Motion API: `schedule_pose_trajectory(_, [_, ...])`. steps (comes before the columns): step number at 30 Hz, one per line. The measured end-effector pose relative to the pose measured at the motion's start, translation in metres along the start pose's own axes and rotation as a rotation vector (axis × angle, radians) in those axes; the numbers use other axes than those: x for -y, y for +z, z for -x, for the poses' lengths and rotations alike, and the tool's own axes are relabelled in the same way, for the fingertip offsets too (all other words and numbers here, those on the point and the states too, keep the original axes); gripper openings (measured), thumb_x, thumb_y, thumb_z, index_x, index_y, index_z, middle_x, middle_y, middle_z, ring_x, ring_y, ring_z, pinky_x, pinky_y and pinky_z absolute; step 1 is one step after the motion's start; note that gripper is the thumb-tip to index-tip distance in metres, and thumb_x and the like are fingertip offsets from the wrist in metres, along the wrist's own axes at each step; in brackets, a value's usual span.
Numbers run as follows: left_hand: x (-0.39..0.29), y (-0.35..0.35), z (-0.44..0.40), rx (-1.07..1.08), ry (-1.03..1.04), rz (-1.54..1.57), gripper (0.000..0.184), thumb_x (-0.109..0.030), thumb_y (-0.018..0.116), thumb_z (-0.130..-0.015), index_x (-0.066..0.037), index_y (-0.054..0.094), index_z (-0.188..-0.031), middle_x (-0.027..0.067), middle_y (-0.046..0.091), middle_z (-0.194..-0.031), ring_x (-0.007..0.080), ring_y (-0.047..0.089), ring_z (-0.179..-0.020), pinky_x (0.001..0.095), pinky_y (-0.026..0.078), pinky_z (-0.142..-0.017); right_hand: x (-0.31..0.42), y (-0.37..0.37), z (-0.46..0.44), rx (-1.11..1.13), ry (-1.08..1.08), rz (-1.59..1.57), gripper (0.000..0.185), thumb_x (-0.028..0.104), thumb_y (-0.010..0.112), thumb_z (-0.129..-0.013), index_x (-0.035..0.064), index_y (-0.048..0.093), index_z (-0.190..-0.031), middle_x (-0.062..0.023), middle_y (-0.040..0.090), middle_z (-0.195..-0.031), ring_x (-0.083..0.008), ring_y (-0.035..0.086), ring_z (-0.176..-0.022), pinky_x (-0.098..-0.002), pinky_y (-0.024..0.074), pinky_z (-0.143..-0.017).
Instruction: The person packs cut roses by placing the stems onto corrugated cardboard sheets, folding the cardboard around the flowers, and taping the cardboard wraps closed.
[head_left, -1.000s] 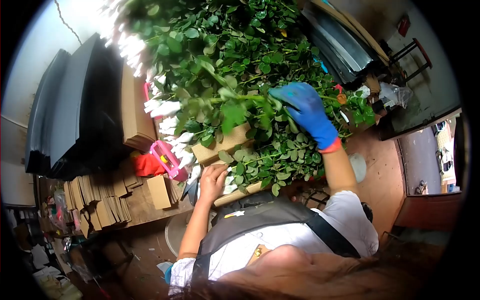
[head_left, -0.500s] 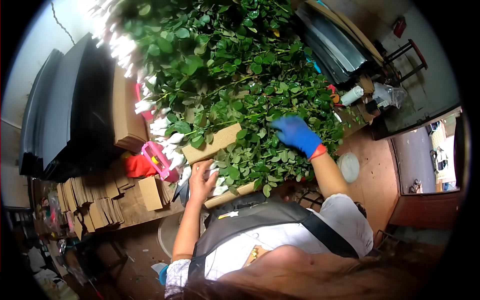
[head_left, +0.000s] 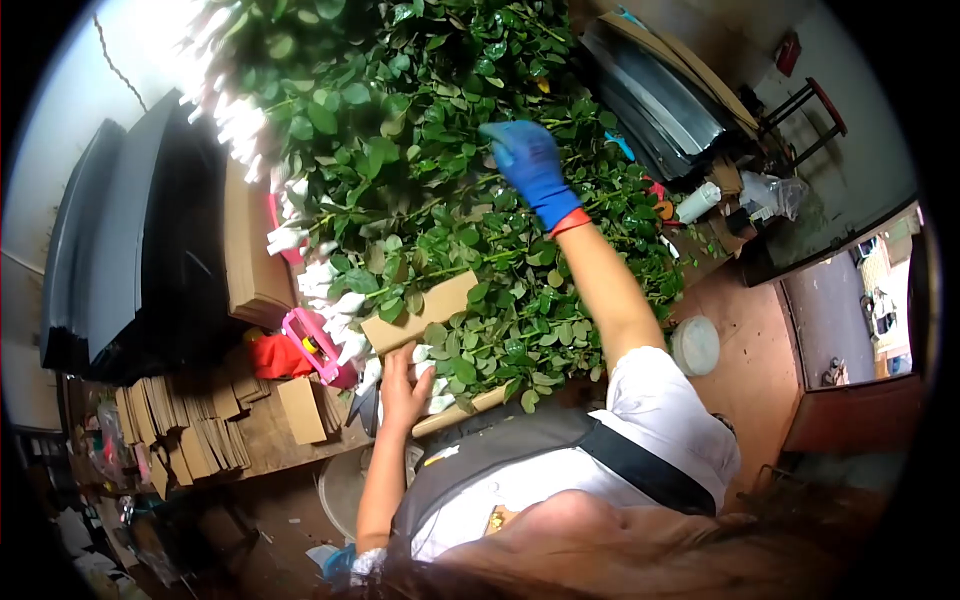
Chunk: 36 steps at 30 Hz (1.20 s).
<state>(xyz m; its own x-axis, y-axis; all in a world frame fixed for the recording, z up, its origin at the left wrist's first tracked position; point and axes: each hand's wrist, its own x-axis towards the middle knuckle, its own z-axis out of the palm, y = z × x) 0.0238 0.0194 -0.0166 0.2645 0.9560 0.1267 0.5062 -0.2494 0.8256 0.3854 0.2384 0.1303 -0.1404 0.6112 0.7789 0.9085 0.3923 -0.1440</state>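
Note:
My bare left hand rests at the near edge of the pile, beside a cardboard piece and some white-wrapped flower heads. Its fingers are partly spread, and what lies under them is hidden. My right hand, in a blue glove with a red cuff, reaches over the big heap of leafy green stems. Its fingertips are bent down at the leaves and blurred, so whether they grip a stem cannot be made out. White-covered heads line the heap's left side.
A pink tape dispenser and red cloth lie left of the heap. Farther left are cardboard pieces and tall dark sheets. Scissors lie by my left hand. A white bucket stands at right.
My right hand first moved down from the leafy stem it was carrying, then up and left over the heap. That stem now lies among the others. My left hand stays by the cardboard.

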Motion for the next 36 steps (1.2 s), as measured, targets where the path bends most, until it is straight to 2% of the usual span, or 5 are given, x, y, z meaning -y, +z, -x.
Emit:
schedule_pose_trajectory(5, [-0.003,-0.002,-0.003,0.023,0.004,0.02,0.048,-0.015,0.075,-0.085,-0.006,0.058,-0.129,0.0165,0.061,-0.115,0.035,0.062,-0.105,0.041,0.052,-0.088,-0.02,0.017,0.034,0.626,-0.056,0.162,0.03,0.024,0.069,-0.084,0.0194,0.07,-0.113,-0.0057,0.071,-0.1,-0.0284,0.068,-0.093,-0.0425,0.0544,-0.084])
schedule_pose_trajectory(14, [0.003,-0.001,-0.002,0.043,0.028,0.016,0.053,-0.017,0.076,-0.086,-0.005,0.056,-0.133,0.0185,0.059,-0.118,0.0362,0.061,-0.107,0.0418,0.05,-0.092,-0.006,0.025,0.008,0.58,0.187,0.319,0.021,0.015,0.06,-0.087,0.0186,0.071,-0.104,-0.0063,0.069,-0.1,-0.0276,0.063,-0.103,-0.0456,0.049,-0.085])
schedule_pose_trajectory(18, [0.002,-0.003,-0.002,0.035,0.029,0.001,0.052,-0.016,0.075,-0.086,-0.005,0.055,-0.133,0.0179,0.059,-0.116,0.0359,0.061,-0.106,0.0417,0.051,-0.09,0.002,-0.061,-0.011,-0.086,-0.105,0.214,0.025,0.013,0.066,-0.083,0.0121,0.07,-0.108,-0.0084,0.069,-0.11,-0.0317,0.063,-0.099,-0.046,0.0498,-0.089])
schedule_pose_trajectory(30, [0.035,0.015,0.001,0.048,-0.064,0.035,0.044,-0.022,0.074,-0.085,-0.002,0.061,-0.123,0.0204,0.06,-0.113,0.0392,0.061,-0.104,0.0442,0.051,-0.09,-0.003,-0.147,0.183,0.567,0.258,-0.13,0.03,0.017,0.071,-0.086,0.0183,0.072,-0.115,-0.0105,0.071,-0.105,-0.0324,0.066,-0.098,-0.0449,0.0529,-0.088])
schedule_pose_trajectory(36, [0.027,0.009,-0.003,-0.007,0.102,0.037,0.039,-0.02,0.071,-0.084,-0.003,0.064,-0.118,0.0206,0.06,-0.114,0.0406,0.06,-0.108,0.0459,0.049,-0.093,0.01,-0.152,0.189,0.757,0.059,0.513,0.054,0.014,0.07,-0.08,0.0132,0.061,-0.132,-0.0164,0.062,-0.128,-0.0369,0.061,-0.113,-0.0464,0.0496,-0.095])
